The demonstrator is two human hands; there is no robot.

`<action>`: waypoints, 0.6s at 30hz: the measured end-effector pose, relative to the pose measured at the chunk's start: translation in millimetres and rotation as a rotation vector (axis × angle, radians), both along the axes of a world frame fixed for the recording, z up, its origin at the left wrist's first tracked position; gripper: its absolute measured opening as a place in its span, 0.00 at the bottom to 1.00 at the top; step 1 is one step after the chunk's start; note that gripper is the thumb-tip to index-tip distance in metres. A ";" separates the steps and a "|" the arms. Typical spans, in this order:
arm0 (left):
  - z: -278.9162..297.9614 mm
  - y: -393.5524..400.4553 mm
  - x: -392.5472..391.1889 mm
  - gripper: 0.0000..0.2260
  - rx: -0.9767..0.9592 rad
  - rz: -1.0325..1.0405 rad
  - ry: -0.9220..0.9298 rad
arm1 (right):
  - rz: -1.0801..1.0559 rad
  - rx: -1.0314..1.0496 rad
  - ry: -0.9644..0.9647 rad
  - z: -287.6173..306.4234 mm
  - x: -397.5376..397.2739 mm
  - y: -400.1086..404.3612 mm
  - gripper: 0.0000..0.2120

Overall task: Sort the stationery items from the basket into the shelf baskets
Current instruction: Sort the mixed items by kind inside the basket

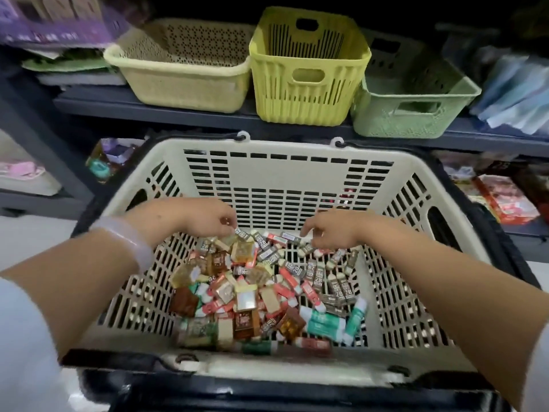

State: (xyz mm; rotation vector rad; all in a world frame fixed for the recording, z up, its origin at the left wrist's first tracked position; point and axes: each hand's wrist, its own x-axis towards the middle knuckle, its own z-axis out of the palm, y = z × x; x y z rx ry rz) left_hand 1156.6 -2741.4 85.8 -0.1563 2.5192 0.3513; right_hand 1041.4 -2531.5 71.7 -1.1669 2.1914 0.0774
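My left hand (208, 217) has its fingers curled down, pinching at a small grey packet (241, 233) at the far edge of the pile (261, 289). My right hand (329, 230) has fingers loosely bent, tips touching packets, and I cannot tell if it grips one. Both reach deep into the big basket (285, 179). I judge this the picking step – next, lift one kind out and carry it up to the three shelf baskets: cream (178, 84), yellow (309, 81), green (416, 114).
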 end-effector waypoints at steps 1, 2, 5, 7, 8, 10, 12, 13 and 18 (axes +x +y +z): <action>-8.8 0.5 -0.5 0.13 -0.017 -0.009 -0.041 | 0.012 0.016 -0.015 -3.4 0.5 -2.6 0.19; -16.5 0.9 0.2 0.13 -0.035 -0.011 -0.071 | 0.030 0.034 -0.024 -6.0 1.4 -5.7 0.19; -32.4 3.1 5.2 0.13 -0.073 -0.029 -0.130 | 0.076 0.078 -0.046 -11.5 6.7 -15.6 0.20; -37.8 5.6 7.3 0.14 -0.063 -0.030 -0.155 | 0.078 0.061 -0.034 -15.0 10.4 -21.1 0.20; -39.4 6.5 8.1 0.14 -0.053 -0.023 -0.156 | 0.071 0.052 -0.032 -17.9 12.0 -23.1 0.20; -42.3 7.5 8.9 0.15 -0.059 -0.027 -0.132 | 0.080 0.054 -0.057 -26.5 13.6 -25.7 0.19; -47.9 5.2 7.5 0.18 -0.062 -0.047 -0.094 | 0.106 0.049 -0.089 -36.1 12.5 -27.7 0.18; -51.6 3.0 5.7 0.19 -0.053 -0.051 -0.078 | 0.103 0.033 -0.099 -41.5 11.4 -29.0 0.18; -69.2 -11.0 -6.5 0.30 -0.106 -0.031 -0.113 | 0.050 -0.021 -0.078 -71.7 11.6 -28.8 0.18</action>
